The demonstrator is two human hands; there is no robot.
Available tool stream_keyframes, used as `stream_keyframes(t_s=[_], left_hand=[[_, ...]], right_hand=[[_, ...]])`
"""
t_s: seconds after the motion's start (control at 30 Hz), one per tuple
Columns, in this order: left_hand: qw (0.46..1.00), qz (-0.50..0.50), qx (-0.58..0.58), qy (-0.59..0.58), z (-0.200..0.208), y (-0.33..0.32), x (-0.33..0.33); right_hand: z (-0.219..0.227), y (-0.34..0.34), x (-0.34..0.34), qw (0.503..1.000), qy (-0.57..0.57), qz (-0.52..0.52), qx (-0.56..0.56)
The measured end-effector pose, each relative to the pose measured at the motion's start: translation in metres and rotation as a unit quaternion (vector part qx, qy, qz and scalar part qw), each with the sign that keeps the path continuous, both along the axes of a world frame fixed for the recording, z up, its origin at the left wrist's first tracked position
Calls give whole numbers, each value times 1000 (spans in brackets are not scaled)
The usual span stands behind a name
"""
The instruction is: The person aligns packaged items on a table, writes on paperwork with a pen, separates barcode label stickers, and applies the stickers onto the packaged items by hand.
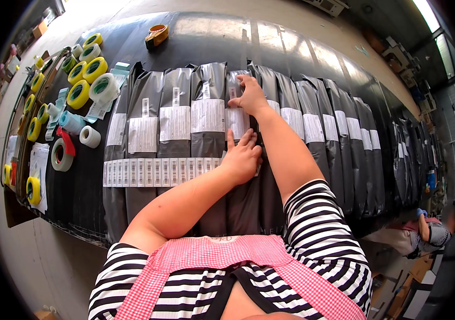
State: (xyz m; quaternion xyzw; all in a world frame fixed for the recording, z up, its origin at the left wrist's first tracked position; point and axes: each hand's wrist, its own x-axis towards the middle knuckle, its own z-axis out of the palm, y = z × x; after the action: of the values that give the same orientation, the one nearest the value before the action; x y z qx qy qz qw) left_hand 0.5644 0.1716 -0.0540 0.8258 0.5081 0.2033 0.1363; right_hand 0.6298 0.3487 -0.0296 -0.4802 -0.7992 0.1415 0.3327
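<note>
Across the middle of the black table (81, 205), a grey parcel (233, 81) lies in a row, its long axis running from near edge to far edge. The right hand (250, 97), thumb and fingers spread open, touches its far part; the left hand (242, 158), open and palm down, rests nearer the person, below its white label (236, 120). Leftward, a barcode strip (158, 173) crosses neighbouring parcels sideways.

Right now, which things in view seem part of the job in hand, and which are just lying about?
Seemingly in the job:
left hand and right hand
grey packages around them
barcode label strip across the packages

Seemingly just lying about, no hand on them:
yellow tape rolls
orange dispenser
</note>
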Motion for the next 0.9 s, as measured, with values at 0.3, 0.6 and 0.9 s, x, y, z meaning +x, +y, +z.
stream_keyframes(t_s=[0.3,0.6,0.9], left_hand=[[999,-21,26,-37,0,-2,10],[921,7,-118,-372,63,3,-33],[914,18,-203,-351,103,4,-23]], right_hand=[[-2,39,18,973,107,-134,-153],[60,-166,94,857,367,75,-354],[68,-188,120,875,301,84,-370]])
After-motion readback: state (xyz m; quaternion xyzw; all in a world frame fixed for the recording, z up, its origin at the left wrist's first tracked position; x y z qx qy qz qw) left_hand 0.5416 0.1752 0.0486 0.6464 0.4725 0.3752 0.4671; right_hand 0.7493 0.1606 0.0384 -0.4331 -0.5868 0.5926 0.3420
